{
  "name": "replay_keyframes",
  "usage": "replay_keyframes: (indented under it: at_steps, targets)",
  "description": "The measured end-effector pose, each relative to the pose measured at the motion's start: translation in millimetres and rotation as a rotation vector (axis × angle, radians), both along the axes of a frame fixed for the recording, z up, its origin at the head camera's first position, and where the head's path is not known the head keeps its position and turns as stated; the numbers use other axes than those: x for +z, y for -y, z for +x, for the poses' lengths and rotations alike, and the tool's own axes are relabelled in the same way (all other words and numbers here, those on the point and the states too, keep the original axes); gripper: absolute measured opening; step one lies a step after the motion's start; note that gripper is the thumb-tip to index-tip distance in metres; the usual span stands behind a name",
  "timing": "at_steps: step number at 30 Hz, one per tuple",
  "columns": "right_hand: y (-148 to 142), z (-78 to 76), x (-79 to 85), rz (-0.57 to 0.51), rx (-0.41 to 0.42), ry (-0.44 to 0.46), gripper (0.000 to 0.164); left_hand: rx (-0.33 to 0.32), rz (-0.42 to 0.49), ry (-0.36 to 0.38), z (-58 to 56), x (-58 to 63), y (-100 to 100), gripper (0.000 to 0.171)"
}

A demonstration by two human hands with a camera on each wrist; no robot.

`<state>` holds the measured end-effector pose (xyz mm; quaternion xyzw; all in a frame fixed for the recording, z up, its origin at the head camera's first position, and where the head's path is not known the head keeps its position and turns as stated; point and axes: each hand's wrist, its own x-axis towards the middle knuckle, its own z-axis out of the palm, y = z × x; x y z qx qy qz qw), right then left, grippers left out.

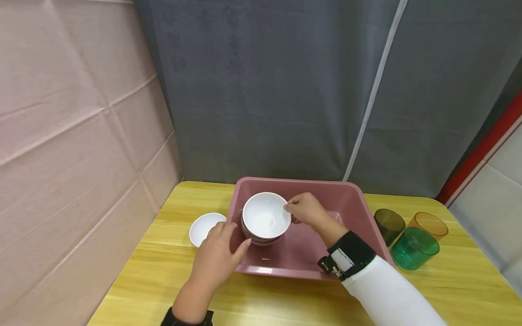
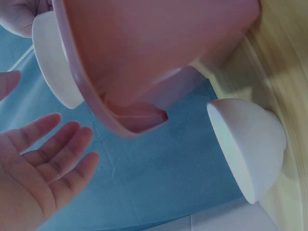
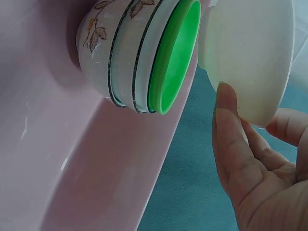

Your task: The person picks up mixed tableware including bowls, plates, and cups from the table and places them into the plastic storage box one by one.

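My right hand (image 1: pixel 306 210) pinches the rim of a white bowl (image 1: pixel 266 215) between thumb and fingers. In the right wrist view this bowl is tilted and apart from the stack below it. That stack holds several floral bowls (image 3: pixel 98 57) with dark rim lines, topped by a bowl with a bright green inside (image 3: pixel 179 60). The stack sits at the left end of a pink basin (image 1: pixel 302 258). My left hand (image 1: pixel 218 253) is beside the basin's left rim, fingers spread and holding nothing. Another white bowl (image 2: pixel 255 139) stands on the table left of the basin.
To the basin's right stand a dark brown cup (image 1: pixel 388 225), an orange cup (image 1: pixel 430 225) and a green cup (image 1: pixel 413 249), all see-through. The wooden table (image 1: pixel 277 303) ends at a grey curtain (image 1: pixel 261 99) behind and a pale draped wall (image 1: pixel 81 181) on the left.
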<state>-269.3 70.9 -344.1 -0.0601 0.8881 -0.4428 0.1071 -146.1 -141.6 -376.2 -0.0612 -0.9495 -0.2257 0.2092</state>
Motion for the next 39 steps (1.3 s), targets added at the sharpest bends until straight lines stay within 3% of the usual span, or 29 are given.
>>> replay_keyframes:
  at_steps: [6,18,39]
  targets:
    - [-1.0,-6.4,-4.6,-0.023,-0.016,0.021,0.019,0.006,-0.04,-0.042,1.3,-3.2,3.2,0.049]
    - [1.7,-15.1,-9.5,-0.044,-0.042,0.063,0.02,0.009,-0.109,-0.155,1.7,-11.2,15.6,0.035]
    - [10.4,-30.0,-19.2,-0.015,-0.079,0.115,0.022,0.034,-0.144,-0.229,4.6,-20.1,29.1,0.036]
